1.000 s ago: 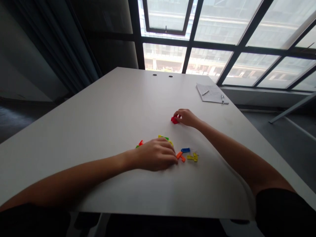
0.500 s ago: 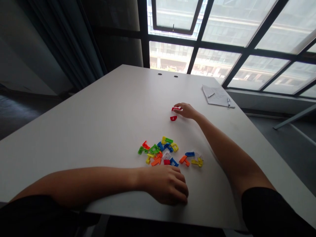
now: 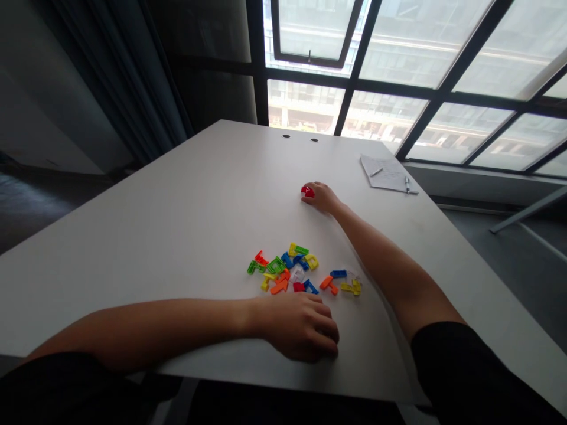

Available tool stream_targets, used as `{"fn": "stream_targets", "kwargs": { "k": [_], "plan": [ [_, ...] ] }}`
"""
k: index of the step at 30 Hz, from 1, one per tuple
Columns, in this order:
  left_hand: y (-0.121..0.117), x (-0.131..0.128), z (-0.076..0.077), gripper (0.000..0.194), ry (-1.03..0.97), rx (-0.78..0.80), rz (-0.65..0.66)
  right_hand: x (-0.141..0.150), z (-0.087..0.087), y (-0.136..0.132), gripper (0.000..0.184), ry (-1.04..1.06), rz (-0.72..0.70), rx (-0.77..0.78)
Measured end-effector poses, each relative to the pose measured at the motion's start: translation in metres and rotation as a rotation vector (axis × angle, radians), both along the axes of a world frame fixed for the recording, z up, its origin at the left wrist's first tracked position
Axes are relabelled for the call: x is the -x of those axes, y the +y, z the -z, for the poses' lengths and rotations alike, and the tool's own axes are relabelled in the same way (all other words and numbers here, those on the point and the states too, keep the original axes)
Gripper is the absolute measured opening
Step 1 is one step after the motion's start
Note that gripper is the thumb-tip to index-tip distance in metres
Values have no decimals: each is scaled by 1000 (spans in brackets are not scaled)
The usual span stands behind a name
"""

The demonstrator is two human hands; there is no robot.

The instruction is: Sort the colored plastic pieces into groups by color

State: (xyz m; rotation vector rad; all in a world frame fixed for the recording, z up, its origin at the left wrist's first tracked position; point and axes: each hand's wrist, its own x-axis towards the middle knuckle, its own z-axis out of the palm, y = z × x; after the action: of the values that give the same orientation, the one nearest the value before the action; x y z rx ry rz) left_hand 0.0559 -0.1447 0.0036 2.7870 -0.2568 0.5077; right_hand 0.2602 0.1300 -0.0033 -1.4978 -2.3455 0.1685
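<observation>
Dark metal bars divide the tall window (image 3: 314, 29) into slanting glass panes, with a pale building hazy behind them, and a heavy blue-grey curtain (image 3: 117, 77) falls in deep folds at the left. Below spreads a smooth, matte white table (image 3: 190, 224), its far end set with two round dark-centred inserts (image 3: 286, 136). Printed paper (image 3: 387, 174) lies flat near the right edge, one slim pen (image 3: 376, 172) on it and another pen (image 3: 408, 184) at its border. Out past the middle of the tabletop, the right hand (image 3: 313, 192) closes thumb and fingers around glossy red plastic (image 3: 307, 192), which shows at the fingertips, partly covered. Close to the near edge, the left hand (image 3: 305, 327) rests knuckles up with its fingers curled under; the palm is hidden, so I cannot tell how tightly it is closed or whether it holds anything. Just beyond it sits a loose heap of hard, angular plastic pieces: a green frame-like piece (image 3: 276, 265), a yellow curved piece (image 3: 312, 261), a whitish piece (image 3: 297, 273), a small red block (image 3: 298, 287) and a blue piece (image 3: 310, 287) with an opening through it. Slightly apart to the right lie a branching orange piece (image 3: 328, 284), a straight blue bar (image 3: 338, 274) and a yellow T-like piece (image 3: 352, 287), beside something clear and too faint to make out.
</observation>
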Motion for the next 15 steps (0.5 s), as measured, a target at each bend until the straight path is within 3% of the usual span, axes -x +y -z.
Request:
{"fn": "stream_targets", "kwargs": {
  "k": [8,12,15],
  "plan": [
    [1,-1,1,7,-45,3,14,-3,-11,-4,48,-56,118,-132],
    [2,0,0,6,-63,-19,32,-3,-29,-31,35,23,63,-218],
    [-3,0,-5,9,-90,-72,26,1,-41,-67,28,105,-68,-130]
  ]
}}
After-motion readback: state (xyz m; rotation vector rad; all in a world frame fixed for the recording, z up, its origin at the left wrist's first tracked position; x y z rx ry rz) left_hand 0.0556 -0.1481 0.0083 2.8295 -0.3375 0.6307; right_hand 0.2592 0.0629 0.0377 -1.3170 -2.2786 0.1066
